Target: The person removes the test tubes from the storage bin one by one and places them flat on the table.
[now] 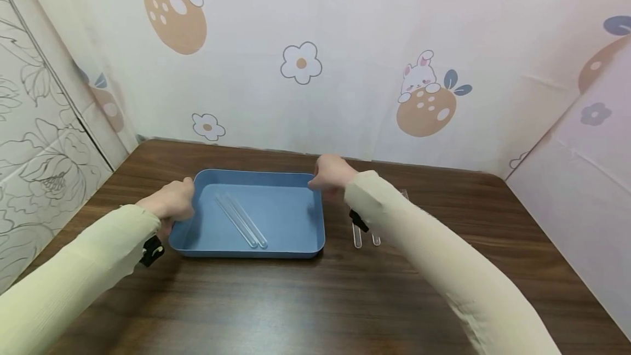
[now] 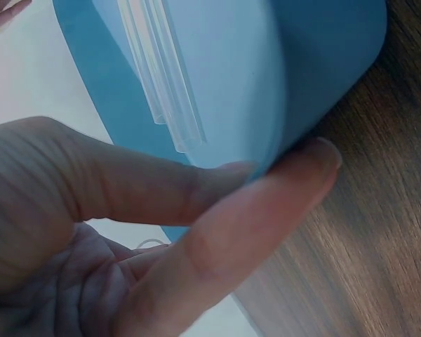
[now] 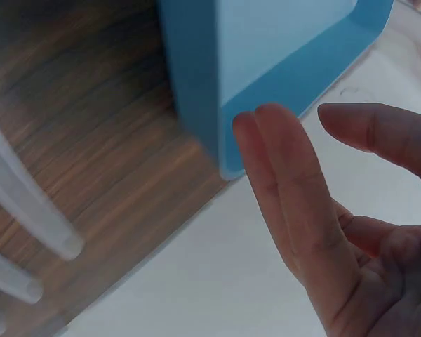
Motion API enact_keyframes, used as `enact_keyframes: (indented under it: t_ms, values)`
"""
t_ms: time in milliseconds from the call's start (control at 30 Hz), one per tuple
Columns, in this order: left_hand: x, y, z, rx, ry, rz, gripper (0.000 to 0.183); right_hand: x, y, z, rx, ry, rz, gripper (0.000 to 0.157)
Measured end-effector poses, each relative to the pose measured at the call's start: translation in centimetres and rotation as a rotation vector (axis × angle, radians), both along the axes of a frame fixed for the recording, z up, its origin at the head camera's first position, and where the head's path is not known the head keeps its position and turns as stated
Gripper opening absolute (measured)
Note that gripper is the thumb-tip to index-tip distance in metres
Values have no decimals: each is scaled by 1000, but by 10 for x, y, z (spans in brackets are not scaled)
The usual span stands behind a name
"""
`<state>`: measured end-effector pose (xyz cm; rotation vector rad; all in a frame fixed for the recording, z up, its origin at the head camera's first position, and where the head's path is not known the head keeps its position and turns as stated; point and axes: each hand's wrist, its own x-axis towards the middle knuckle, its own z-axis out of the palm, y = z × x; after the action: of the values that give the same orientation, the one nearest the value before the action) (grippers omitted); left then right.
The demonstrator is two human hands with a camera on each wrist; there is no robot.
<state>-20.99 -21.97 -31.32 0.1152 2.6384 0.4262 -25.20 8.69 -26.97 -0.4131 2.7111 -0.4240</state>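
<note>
On the table stands a shallow blue tray point(image 1: 291, 215) with clear round-ended tubes point(image 1: 248, 223), which look like test tubes, lying slantwise inside. My left hand point(image 1: 173, 201) pinches the tray's left rim between thumb and index finger; the left wrist view shows the rim between the fingertips. At the far right corner is my right hand point(image 1: 331, 173). In the right wrist view its thumb stands apart from two extended fingers point(image 3: 295, 182), whose tips overlap the tray's rim. Nothing shows between that thumb and those fingers.
More clear tubes point(image 1: 357, 236) lie on the dark wooden table point(image 1: 276, 295) to the right of the tray, partly hidden by my right sleeve point(image 1: 424, 240). A patterned curtain point(image 1: 355, 108) hangs right behind the table's back edge.
</note>
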Motion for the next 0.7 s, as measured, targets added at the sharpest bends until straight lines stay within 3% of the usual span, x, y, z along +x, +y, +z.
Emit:
enact_keyframes:
  t_ms: [167,567,700]
  values:
    - [1,-1,1,21,-17,-16,70,3,-23,-3,-8,-23,-16,25]
    - [2,-2,1,37,-28,-9,68,13,-74,-14,-25,-54,64,41]
    - [2,-2,1,43,-34,-1,69,15,-87,-21,-14,-43,86,29]
